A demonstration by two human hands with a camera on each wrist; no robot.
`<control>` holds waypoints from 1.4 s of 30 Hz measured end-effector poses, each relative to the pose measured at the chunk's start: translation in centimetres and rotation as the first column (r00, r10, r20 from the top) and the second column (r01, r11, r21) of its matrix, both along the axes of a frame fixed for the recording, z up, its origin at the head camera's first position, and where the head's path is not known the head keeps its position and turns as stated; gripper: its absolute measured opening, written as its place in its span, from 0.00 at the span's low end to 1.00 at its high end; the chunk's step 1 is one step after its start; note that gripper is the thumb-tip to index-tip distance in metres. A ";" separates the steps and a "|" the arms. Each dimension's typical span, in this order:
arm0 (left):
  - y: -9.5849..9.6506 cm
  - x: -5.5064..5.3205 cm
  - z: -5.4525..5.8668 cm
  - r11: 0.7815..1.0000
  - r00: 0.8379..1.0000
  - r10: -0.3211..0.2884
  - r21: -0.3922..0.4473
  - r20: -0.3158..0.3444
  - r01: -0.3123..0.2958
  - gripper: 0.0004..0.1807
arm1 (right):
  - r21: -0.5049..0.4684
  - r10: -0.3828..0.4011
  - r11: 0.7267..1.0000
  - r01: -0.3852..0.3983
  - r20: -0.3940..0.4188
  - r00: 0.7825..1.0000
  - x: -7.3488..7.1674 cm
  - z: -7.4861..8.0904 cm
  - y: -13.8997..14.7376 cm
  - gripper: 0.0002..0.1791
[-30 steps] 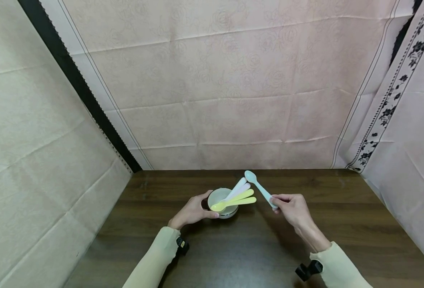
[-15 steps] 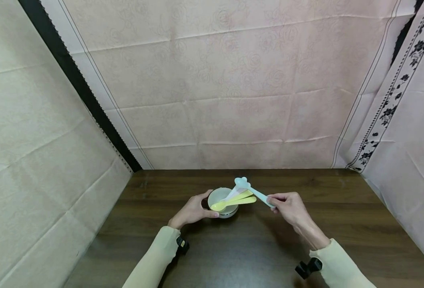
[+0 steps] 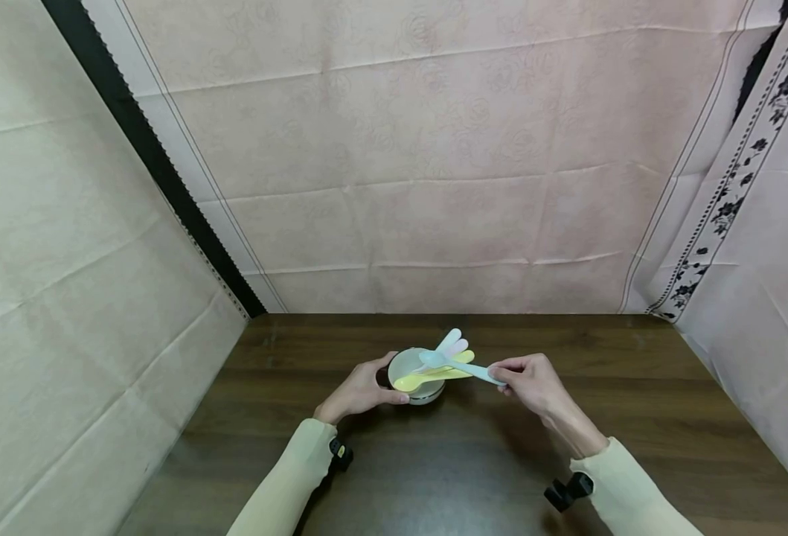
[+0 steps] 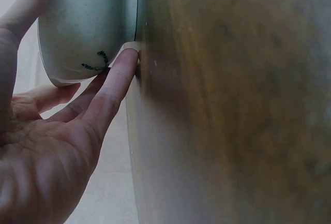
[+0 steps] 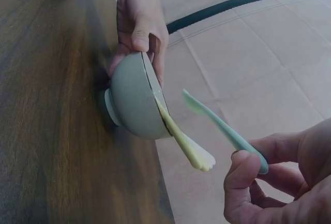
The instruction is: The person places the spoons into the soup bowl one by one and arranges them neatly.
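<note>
A pale green bowl (image 3: pixel 427 397) stands on the wooden table. My left hand (image 3: pixel 362 390) holds it by its left side, thumb and fingers spread around the wall; the left wrist view shows this hand (image 4: pixel 57 141) against the bowl's side and base. Several spoons lie in the bowl, their handles fanned over the right rim: yellow spoons (image 3: pixel 409 383), a lilac one and a pale blue one. My right hand (image 3: pixel 539 391) pinches a light blue spoon (image 3: pixel 477 371) by its handle end. In the right wrist view, that spoon's head (image 5: pixel 192 101) hangs above the bowl's opening, apart from the rim.
The dark wooden table (image 3: pixel 434 476) ends at a pale cloth backdrop (image 3: pixel 434 186). More cloth hangs on the left (image 3: pixel 99 298) and right sides. Black devices are strapped to both wrists, such as the right wrist camera (image 3: pixel 568 491).
My right hand has swung the light blue spoon's head down and left, from beyond the fanned handles to over the bowl. My left hand and the bowl have stayed in place.
</note>
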State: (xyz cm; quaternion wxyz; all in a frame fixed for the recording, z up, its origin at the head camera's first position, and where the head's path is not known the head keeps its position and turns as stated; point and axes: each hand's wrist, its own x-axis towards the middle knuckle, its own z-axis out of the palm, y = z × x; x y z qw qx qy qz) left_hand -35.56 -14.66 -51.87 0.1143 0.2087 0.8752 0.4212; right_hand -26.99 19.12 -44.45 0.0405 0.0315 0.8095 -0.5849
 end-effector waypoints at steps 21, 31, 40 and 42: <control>0.2 0.1 0.3 1.000 1.000 -0.005 -0.005 -0.010 0.005 0.57 | 0.063 0.045 0.997 -0.046 0.026 0.999 -1.4 -0.7 -2.8 0.10; 0.1 0.1 0.3 1.000 1.000 -0.005 -0.005 -0.011 0.005 0.57 | 0.066 -0.022 0.998 0.020 0.034 0.999 -1.5 -1.7 -3.4 0.08; 0.0 0.2 0.2 1.000 1.000 -0.012 0.011 0.003 0.012 0.57 | 0.053 -0.131 0.990 0.127 0.084 0.988 -1.4 -2.4 -4.0 0.09; -0.1 0.1 0.2 1.000 1.000 -0.009 0.014 0.004 0.009 0.57 | 0.048 -0.157 0.987 0.154 0.083 0.984 -1.4 -2.6 -4.0 0.10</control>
